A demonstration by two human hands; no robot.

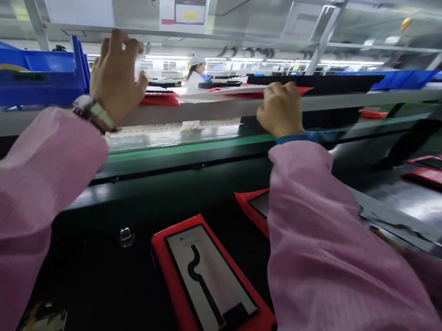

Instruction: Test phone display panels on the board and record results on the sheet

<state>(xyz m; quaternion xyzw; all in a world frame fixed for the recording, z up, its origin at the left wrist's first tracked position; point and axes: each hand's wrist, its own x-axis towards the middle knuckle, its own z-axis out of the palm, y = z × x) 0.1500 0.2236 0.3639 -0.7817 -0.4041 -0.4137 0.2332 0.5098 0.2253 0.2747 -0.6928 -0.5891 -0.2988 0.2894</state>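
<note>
Left hand (119, 81) is hovering, grip open, beside a red packet (161, 100) near the front edge of the shelf (208, 111) — a brushing wrist could tip it; whether right hand (281, 109) is gripping anything, I cannot tell.

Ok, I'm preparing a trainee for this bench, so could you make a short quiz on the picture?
1. True or false: the right hand has a blue band at its wrist.
2. What colour lies beneath the pale rectangular panel bearing a wavy black strip: (a) green, (b) red, (c) blue?
3. Fill in: the blue plastic bin is nearer the ____.
Key: 1 true; 2 b; 3 left hand.
</note>
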